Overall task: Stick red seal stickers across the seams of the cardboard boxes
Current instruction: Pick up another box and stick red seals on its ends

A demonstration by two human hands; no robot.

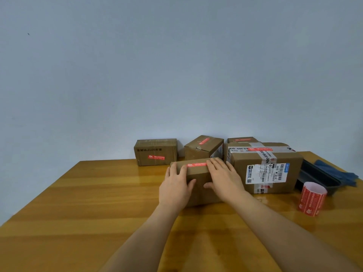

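A small cardboard box (200, 190) lies in the middle of the wooden table (78, 203). A red seal sticker (196, 165) runs along its far top edge. My left hand (175, 185) lies flat on the box's left part, its fingertips by the sticker's left end. My right hand (224, 178) lies flat on the right part, fingers covering the sticker's right end. Both thumbs rest on the near face. A roll of red stickers (312, 199) stands upright at the right.
Behind stand three more boxes, each bearing a red sticker: a left box (156, 152), a middle box (203, 147) and a large taped box (263, 165) with a white shipping label. A dark tray (318, 177) and a blue cloth (335, 171) lie at the far right. A pale wall rises behind.
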